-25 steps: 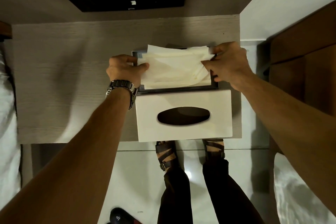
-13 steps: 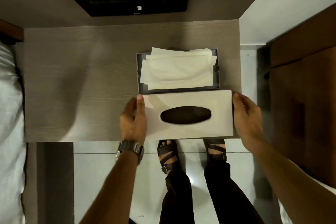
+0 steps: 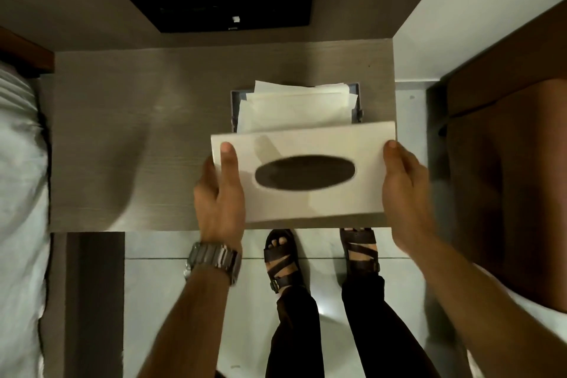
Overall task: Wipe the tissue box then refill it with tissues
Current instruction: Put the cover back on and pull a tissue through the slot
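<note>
- Grey rectangular tissue box base point(image 3: 357, 104) sits on the grey wood-grain counter point(image 3: 138, 138), toward its right rear part, open on top.
- Stack of cream-white tissues point(image 3: 294, 110) lies inside the base; sheets uneven, corners poke over the far rim.
- White rectangular tissue box cover point(image 3: 306, 175) with a dark oval slot point(image 3: 305, 172) is gripped at both short ends, held over the counter's near edge, just in front of the base.
- Cover's far edge overlaps the near rim of the base and the near edge of the tissues, hiding them.
- Left hand point(image 3: 219, 196) clamps the cover's left end, thumb lying on the top face, other fingers tucked under or behind, not visible.
- Right hand point(image 3: 405, 190) clamps the right end, thumb at the top right edge, remaining fingers hidden behind the cover.
- Cover looks slightly tilted and motion-blurred; cannot tell if its underside touches the counter.
- Nothing readable through the slot, only dark.
- Silver metal link watch point(image 3: 213, 261) on the left wrist.
- Black flat rectangular panel point(image 3: 221, 4) on the wall behind the counter, small white mark on it; detail too dim to read.
- Person's feet in dark strappy sandals point(image 3: 282, 258) on the pale tiled floor point(image 3: 171, 301), dark trousers below, legs cut off at frame bottom.
- White bedding point(image 3: 21, 178) at left edge, cut off by the frame.
- Brown wooden furniture point(image 3: 506, 163) at right, partly out of frame.
</note>
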`<action>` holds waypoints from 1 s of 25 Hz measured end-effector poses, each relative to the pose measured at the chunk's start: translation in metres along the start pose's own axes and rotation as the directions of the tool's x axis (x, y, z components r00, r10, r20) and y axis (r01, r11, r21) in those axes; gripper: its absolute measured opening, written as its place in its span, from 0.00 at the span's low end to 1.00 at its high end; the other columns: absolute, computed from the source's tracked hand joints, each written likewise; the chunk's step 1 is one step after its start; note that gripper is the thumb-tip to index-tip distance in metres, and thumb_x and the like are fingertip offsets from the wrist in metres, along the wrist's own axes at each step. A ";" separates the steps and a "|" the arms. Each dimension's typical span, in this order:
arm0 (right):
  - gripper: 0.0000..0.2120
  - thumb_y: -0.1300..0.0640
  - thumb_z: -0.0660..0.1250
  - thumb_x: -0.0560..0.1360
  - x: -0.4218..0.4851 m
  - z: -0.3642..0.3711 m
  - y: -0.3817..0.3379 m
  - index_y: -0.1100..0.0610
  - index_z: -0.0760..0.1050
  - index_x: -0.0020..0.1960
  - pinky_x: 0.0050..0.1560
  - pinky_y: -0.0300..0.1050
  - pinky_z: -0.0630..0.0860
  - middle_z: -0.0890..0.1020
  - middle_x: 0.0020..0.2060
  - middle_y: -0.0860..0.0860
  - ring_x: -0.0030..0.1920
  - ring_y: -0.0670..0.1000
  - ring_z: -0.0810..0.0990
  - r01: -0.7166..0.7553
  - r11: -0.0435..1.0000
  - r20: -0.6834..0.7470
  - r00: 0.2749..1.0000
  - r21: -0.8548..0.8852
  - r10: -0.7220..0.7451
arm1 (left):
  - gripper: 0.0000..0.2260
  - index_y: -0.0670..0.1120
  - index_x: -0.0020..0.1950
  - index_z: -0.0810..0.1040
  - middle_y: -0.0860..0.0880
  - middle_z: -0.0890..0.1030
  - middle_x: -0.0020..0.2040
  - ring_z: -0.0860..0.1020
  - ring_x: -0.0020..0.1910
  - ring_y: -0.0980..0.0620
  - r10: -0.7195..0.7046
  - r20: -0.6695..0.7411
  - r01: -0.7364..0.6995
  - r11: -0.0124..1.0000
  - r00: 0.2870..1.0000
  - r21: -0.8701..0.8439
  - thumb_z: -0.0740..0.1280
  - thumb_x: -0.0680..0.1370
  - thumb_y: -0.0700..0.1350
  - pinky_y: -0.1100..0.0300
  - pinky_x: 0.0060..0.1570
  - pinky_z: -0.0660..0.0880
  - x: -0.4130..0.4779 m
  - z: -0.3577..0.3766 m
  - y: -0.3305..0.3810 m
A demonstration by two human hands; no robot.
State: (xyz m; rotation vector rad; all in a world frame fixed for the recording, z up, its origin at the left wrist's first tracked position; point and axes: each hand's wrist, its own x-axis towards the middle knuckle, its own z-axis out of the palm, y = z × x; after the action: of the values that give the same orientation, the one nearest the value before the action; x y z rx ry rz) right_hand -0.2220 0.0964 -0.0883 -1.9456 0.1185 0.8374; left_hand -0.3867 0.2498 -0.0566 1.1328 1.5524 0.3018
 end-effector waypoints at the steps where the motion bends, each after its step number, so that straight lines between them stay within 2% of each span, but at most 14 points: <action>1: 0.19 0.39 0.56 0.82 0.012 0.005 -0.013 0.46 0.72 0.66 0.44 0.40 0.78 0.80 0.55 0.45 0.52 0.46 0.80 0.021 1.000 0.007 1.000 0.002 -0.021 | 0.20 0.64 0.52 0.75 0.56 0.83 0.47 0.83 0.43 0.53 0.005 0.001 -0.005 1.000 1.000 0.007 0.58 0.70 0.74 0.58 0.35 0.79 0.011 0.004 0.017; 4: 0.16 0.38 0.55 0.82 0.049 0.021 -0.045 0.47 0.69 0.62 0.47 0.41 0.74 0.77 0.51 0.43 0.52 0.44 0.76 0.031 0.999 0.007 0.999 0.012 -0.032 | 0.32 0.58 0.63 0.74 0.49 0.77 0.61 0.78 0.56 0.46 -0.007 0.004 0.007 0.998 1.000 0.064 0.57 0.68 0.76 0.46 0.52 0.78 0.050 0.022 0.055; 6: 0.16 0.37 0.54 0.82 0.070 0.029 -0.054 0.45 0.64 0.64 0.45 0.40 0.70 0.74 0.50 0.42 0.51 0.45 0.74 -0.018 1.000 0.015 1.000 0.007 0.018 | 0.36 0.53 0.68 0.73 0.47 0.76 0.64 0.76 0.60 0.44 0.008 -0.001 -0.008 0.993 1.000 0.119 0.57 0.70 0.75 0.44 0.60 0.74 0.070 0.034 0.068; 7: 0.18 0.38 0.54 0.82 0.078 0.032 -0.055 0.46 0.64 0.66 0.47 0.41 0.70 0.74 0.51 0.43 0.52 0.46 0.74 -0.036 0.999 0.017 0.999 -0.003 0.036 | 0.37 0.51 0.69 0.72 0.46 0.75 0.66 0.75 0.61 0.43 0.002 0.000 -0.002 0.991 1.000 0.137 0.57 0.71 0.75 0.45 0.61 0.72 0.077 0.039 0.070; 8: 0.19 0.38 0.53 0.82 0.084 0.034 -0.056 0.48 0.64 0.67 0.51 0.43 0.70 0.74 0.53 0.44 0.54 0.47 0.74 -0.045 0.999 0.012 0.999 -0.009 0.045 | 0.38 0.49 0.70 0.72 0.45 0.75 0.66 0.74 0.62 0.43 -0.009 0.001 0.009 0.989 1.000 0.149 0.57 0.71 0.75 0.47 0.60 0.71 0.083 0.041 0.070; 10: 0.14 0.41 0.52 0.83 0.094 0.039 -0.055 0.47 0.66 0.63 0.55 0.45 0.70 0.75 0.53 0.45 0.54 0.46 0.74 -0.036 0.999 0.008 0.999 -0.020 0.037 | 0.38 0.48 0.70 0.72 0.45 0.75 0.66 0.74 0.61 0.43 -0.033 -0.009 0.034 0.986 0.999 0.166 0.57 0.71 0.75 0.48 0.57 0.71 0.094 0.044 0.067; 13: 0.08 0.43 0.52 0.84 0.100 0.044 -0.054 0.45 0.64 0.56 0.44 0.39 0.68 0.73 0.45 0.40 0.46 0.41 0.72 -0.039 0.997 0.023 0.999 -0.062 0.041 | 0.40 0.49 0.69 0.71 0.46 0.75 0.64 0.74 0.58 0.43 -0.072 -0.022 0.075 0.985 0.997 0.156 0.59 0.69 0.76 0.48 0.54 0.70 0.102 0.044 0.060; 15: 0.07 0.43 0.51 0.84 0.101 0.044 -0.054 0.44 0.65 0.54 0.39 0.37 0.66 0.73 0.44 0.40 0.45 0.41 0.72 -0.042 0.995 0.022 0.999 -0.093 0.044 | 0.39 0.50 0.67 0.70 0.46 0.74 0.64 0.74 0.58 0.43 -0.093 -0.016 0.095 0.984 0.996 0.152 0.59 0.67 0.77 0.45 0.58 0.71 0.103 0.046 0.055; 17: 0.08 0.43 0.51 0.84 0.102 0.043 -0.053 0.44 0.67 0.53 0.38 0.37 0.66 0.74 0.44 0.40 0.45 0.41 0.72 -0.043 0.991 0.018 0.999 -0.127 0.046 | 0.37 0.49 0.63 0.71 0.45 0.75 0.63 0.74 0.57 0.42 -0.095 -0.001 0.094 0.982 0.995 0.163 0.59 0.67 0.77 0.43 0.60 0.72 0.102 0.048 0.052; 19: 0.12 0.44 0.50 0.84 0.104 0.043 -0.050 0.45 0.70 0.50 0.38 0.37 0.67 0.75 0.44 0.41 0.45 0.41 0.74 -0.036 0.987 0.030 0.999 -0.157 0.041 | 0.41 0.48 0.67 0.72 0.45 0.75 0.63 0.74 0.58 0.42 -0.095 0.001 0.093 0.980 0.995 0.177 0.58 0.67 0.77 0.44 0.60 0.71 0.105 0.050 0.050; 22: 0.16 0.45 0.50 0.84 0.104 0.046 -0.048 0.45 0.71 0.43 0.38 0.37 0.69 0.77 0.42 0.41 0.44 0.41 0.76 -0.027 0.986 0.036 0.999 -0.163 0.033 | 0.37 0.49 0.65 0.72 0.47 0.74 0.59 0.74 0.55 0.44 -0.084 -0.018 0.086 0.981 0.996 0.175 0.57 0.69 0.77 0.46 0.56 0.71 0.114 0.048 0.050; 25: 0.18 0.45 0.50 0.84 0.105 0.051 -0.046 0.46 0.73 0.41 0.45 0.41 0.75 0.79 0.42 0.43 0.46 0.44 0.78 -0.013 0.987 0.026 1.000 -0.162 0.017 | 0.39 0.49 0.72 0.68 0.47 0.71 0.59 0.71 0.56 0.44 -0.107 -0.042 0.114 0.971 0.993 0.209 0.56 0.72 0.75 0.48 0.56 0.69 0.121 0.044 0.042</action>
State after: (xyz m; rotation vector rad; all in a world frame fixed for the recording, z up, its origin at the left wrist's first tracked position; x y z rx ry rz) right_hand -0.1497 0.1888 -0.1315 -2.0857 0.0499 0.9073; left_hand -0.3160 0.3489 -0.1161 1.2040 1.6979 0.0801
